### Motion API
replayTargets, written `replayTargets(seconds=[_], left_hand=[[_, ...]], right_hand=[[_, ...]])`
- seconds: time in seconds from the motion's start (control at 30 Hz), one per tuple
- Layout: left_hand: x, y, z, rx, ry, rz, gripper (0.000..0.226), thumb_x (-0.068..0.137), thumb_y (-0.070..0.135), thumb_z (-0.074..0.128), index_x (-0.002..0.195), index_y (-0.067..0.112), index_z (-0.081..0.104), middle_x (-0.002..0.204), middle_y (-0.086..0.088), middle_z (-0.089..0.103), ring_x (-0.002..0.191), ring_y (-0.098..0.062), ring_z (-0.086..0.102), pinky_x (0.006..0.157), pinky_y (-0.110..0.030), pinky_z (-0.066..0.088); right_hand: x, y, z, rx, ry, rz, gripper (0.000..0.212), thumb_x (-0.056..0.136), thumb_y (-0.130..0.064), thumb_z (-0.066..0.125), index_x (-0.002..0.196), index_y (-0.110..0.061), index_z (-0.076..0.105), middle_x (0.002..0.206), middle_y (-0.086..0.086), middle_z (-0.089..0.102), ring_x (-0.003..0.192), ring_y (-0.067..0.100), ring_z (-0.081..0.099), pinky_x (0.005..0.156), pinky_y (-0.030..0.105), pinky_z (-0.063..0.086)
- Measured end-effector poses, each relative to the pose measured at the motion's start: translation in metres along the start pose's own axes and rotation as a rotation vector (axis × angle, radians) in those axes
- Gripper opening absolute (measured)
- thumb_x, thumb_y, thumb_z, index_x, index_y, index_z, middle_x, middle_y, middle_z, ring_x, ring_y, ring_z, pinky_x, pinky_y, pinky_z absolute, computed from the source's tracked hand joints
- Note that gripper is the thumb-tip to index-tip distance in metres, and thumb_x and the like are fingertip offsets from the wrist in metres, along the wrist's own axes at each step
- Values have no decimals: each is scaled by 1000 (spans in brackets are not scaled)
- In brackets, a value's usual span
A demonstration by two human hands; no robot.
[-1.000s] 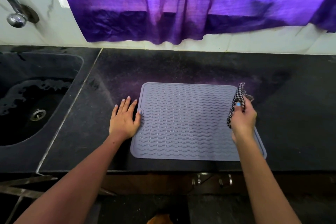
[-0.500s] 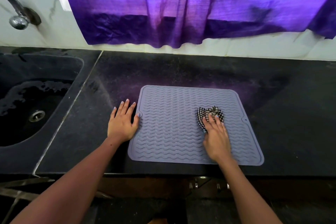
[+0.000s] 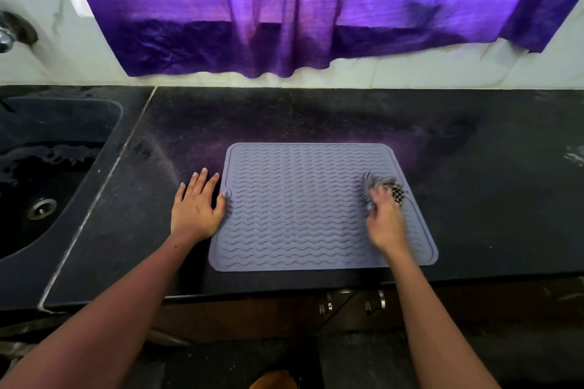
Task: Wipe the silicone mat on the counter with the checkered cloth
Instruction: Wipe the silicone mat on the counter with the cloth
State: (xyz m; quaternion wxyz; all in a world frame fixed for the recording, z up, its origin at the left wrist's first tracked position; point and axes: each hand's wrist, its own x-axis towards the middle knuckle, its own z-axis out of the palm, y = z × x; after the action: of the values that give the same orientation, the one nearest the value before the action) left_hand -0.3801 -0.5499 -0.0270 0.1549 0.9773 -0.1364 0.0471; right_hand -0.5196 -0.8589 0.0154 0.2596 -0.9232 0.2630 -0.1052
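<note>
The grey wavy-ribbed silicone mat [image 3: 303, 205] lies flat on the black stone counter [image 3: 474, 186], near its front edge. The left hand [image 3: 196, 208] rests flat, fingers spread, thumb touching the mat's left edge. The right hand [image 3: 384, 218], blurred, grips the bunched black-and-white checkered cloth [image 3: 390, 188] against the mat's right side.

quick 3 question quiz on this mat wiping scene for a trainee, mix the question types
1. True or false: the left hand lies flat beside the silicone mat, thumb on its edge.
2. Which hand holds the checkered cloth?
3. The sink lies on which side of the mat? A) left B) right C) behind

Key: 1 true; 2 the right hand; 3 A
</note>
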Motion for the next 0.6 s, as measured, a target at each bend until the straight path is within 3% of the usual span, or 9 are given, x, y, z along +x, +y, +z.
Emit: replayTargets(seconds=[0.1,0.3,0.4,0.47,0.5,0.53,0.6], left_hand=[[-1,1,0,-13,8,-5,81,79,60,6,144,20,32,156,-5,21,145,-18,13,117,-39,5],[1,0,1,-10,1,-17,81,78,61,5,144,21,32,156,-3,20,145,-17,12,118,-37,4],[1,-1,1,-21,2,-9,80,79,61,7,144,21,33,156,-3,21,145,-17,13,117,-38,5],[0,-1,0,-28,8,-5,80,79,61,8,143,21,34,155,-4,22,144,-18,14,117,-39,6],[0,0,-1,-28,8,-5,80,79,61,8,143,21,34,155,-4,23,144,-18,15,117,-39,7],[0,0,-1,-27,8,-3,80,79,61,8,143,21,34,155,-4,23,144,-18,15,117,-39,7],[-1,1,-1,-25,7,-7,81,78,62,7,143,21,34,155,-4,22,144,-18,14,117,-38,6]], right_hand=[[-2,10,11,-245,-55,-94,62,90,0,44,147,-12,23,157,5,13,146,19,6,120,34,5],[5,15,5,-128,-85,-124,59,87,5,44,143,-11,34,155,4,21,145,18,14,119,32,10],[14,16,-12,278,-197,52,47,93,3,41,139,-10,42,150,4,34,135,14,33,110,28,29],[19,14,-38,885,-240,305,39,98,-2,36,135,-9,46,127,4,59,109,12,55,86,21,49],[20,16,-46,1125,-174,396,38,99,-4,34,134,-8,47,111,2,67,97,11,62,74,19,53],[19,19,-53,1218,-78,438,37,99,-4,34,133,-7,47,103,2,69,91,12,64,70,18,54],[14,20,-56,924,105,414,41,98,-4,38,137,-10,45,125,7,60,112,18,57,91,23,48]])
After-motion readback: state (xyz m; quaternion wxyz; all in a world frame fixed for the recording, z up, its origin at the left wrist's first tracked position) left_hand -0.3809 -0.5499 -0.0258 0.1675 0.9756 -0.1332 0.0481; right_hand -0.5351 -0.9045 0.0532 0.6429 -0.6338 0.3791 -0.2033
